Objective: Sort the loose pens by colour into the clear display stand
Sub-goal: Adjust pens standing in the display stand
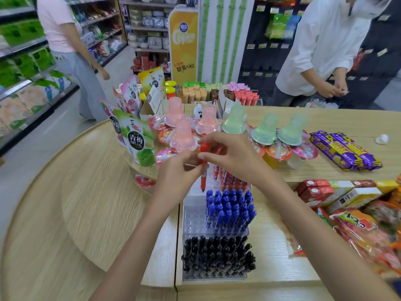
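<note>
A clear tiered display stand (193, 218) sits on the wooden counter in front of me. Its near tier is full of black pens (217, 255), the middle tier holds blue pens (230, 210) on its right side, and the far tier holds red pens (231, 180). Both hands meet above the far tier. My left hand (180, 170) and my right hand (230, 155) pinch one red pen (203, 168), which hangs upright with its tip down over the stand's left side. The left part of the middle tier shows bare holes.
Pink and green jelly cups (234, 120) and fruit-jelly pouches (138, 142) crowd the counter just behind my hands. Purple snack packs (345, 151) and boxed and bagged snacks (368, 224) lie to the right. One person stands across the counter, another walks in the left aisle.
</note>
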